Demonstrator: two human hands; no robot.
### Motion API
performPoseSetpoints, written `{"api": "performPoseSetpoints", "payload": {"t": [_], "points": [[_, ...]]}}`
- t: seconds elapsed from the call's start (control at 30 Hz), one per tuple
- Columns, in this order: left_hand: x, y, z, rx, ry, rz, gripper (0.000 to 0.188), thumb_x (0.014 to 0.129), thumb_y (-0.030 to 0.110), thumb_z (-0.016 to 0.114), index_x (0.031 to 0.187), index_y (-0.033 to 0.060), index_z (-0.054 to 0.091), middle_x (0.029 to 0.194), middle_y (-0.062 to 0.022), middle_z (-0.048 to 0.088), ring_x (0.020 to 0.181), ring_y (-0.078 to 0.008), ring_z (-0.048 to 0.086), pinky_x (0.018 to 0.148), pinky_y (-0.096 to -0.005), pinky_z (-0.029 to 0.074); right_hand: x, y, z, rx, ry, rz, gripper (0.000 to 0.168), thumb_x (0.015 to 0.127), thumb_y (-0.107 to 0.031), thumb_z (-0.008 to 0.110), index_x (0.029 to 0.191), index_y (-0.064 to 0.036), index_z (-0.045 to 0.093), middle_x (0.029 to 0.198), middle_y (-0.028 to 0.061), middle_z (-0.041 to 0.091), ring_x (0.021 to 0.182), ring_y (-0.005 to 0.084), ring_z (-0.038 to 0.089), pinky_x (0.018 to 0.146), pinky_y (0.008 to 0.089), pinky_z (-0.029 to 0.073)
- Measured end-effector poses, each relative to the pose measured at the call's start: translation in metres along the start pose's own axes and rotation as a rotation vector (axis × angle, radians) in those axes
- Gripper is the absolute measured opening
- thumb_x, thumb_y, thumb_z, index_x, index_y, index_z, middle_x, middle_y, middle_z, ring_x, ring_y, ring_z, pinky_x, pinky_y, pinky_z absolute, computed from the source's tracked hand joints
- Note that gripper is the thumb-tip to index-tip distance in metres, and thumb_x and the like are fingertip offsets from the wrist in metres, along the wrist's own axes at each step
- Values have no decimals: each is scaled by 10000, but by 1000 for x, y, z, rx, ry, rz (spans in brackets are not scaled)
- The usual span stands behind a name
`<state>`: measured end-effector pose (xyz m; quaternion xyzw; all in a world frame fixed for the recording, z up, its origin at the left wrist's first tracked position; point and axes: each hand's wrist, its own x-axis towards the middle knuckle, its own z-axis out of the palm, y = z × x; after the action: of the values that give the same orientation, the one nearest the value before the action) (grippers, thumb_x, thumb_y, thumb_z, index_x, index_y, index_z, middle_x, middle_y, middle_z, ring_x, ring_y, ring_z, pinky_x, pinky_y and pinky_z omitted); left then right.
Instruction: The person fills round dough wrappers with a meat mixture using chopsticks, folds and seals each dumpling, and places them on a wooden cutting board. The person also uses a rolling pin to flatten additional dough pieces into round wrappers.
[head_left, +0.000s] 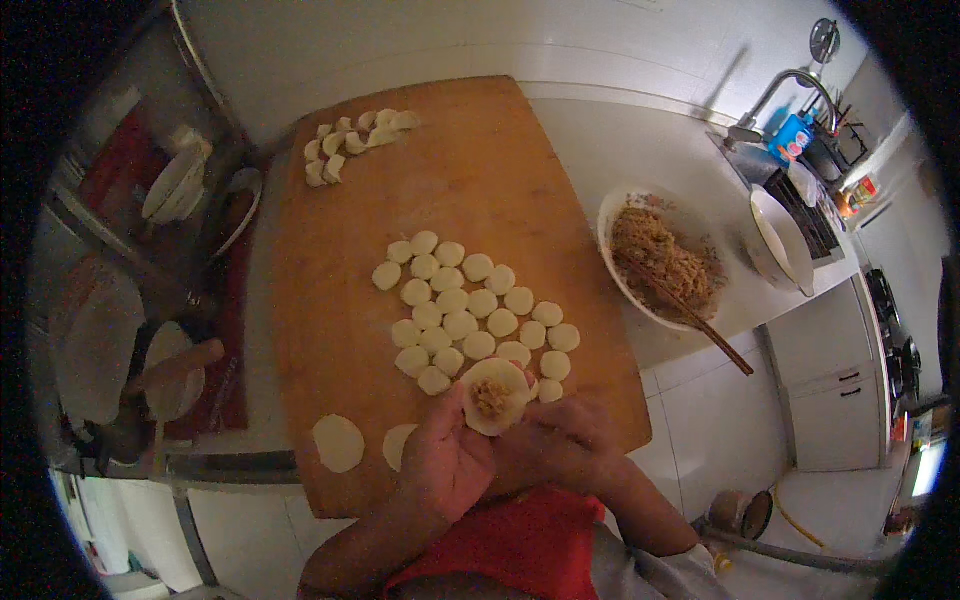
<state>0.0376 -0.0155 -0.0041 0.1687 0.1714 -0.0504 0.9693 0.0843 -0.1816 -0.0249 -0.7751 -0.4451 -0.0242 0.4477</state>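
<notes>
A round dumpling wrapper (511, 388) with a mound of minced filling (489, 397) at its middle lies in my left hand (452, 455). It is still flat and unfolded. My right hand (574, 431) is blurred, just right of the wrapper; whether its fingers touch the rim cannot be made out. Beyond both hands, several flattened dough pieces (460, 325) are grouped on a wooden board (510, 172). Near the board's front left lies a rolled wrapper (337, 443), and another wrapper (396, 445) is partly hidden behind my left hand.
Folded dumplings (355, 142) sit at the board's far left corner. On the right counter, a bowl of filling (660, 259) has chopsticks (709, 330) resting across it. Past it are a white basin (780, 240) and a sink faucet (780, 90). A rolling pin (180, 366) lies left.
</notes>
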Motion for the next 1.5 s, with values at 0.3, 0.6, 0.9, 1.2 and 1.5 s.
{"api": "performPoseSetpoints", "payload": {"t": [0.3, 0.6, 0.9, 1.2, 1.5], "points": [[-13, 9, -4, -13, 21, -13, 417, 932, 266, 343, 1257, 5, 340, 1237, -120, 458, 1154, -222, 432, 1005, -365, 324, 14, -1, 6, -159, 20, -242, 252, 716, -162, 635, 950, -69, 617, 903, 97, 591, 776, 262, 587, 647, 345, 475], [-14, 10, -14, 64, 52, -38, 328, 908, 195, 437, 1190, 27, 431, 1142, -88, 519, 1041, -187, 510, 919, -329, 410, 21, -2, 4, -217, 87, -283, 231, 635, -143, 698, 856, -95, 648, 907, 60, 540, 787, 220, 553, 648, 328, 452], [-20, 5, -14, 273, 32, -37, 347, 903, 244, 438, 1176, 30, 441, 1124, -97, 521, 1053, -202, 501, 874, -327, 445, 28, -14, 22, -77, 211, 94, 315, 630, -146, 740, 904, -69, 607, 1043, 120, 516, 968, 259, 504, 779, 350, 438], [-24, 14, -6, 139, -80, -219, 488, 925, 383, 342, 1272, 41, 338, 1261, -90, 423, 1149, -205, 433, 921, -363, 412, 38, -7, -6, 325, -263, 151, 534, 628, -194, 757, 1110, -76, 561, 1271, 111, 427, 1262, 270, 283, 1019, 404, 249], [-25, 15, 1, 370, -53, -168, 399, 884, 150, 473, 1250, 40, 359, 1193, -64, 454, 1093, -164, 465, 900, -320, 435, 36, -7, -3, 398, -202, 125, 412, 637, -164, 745, 1020, -92, 611, 1268, 115, 441, 1228, 281, 347, 999, 406, 287]]}}
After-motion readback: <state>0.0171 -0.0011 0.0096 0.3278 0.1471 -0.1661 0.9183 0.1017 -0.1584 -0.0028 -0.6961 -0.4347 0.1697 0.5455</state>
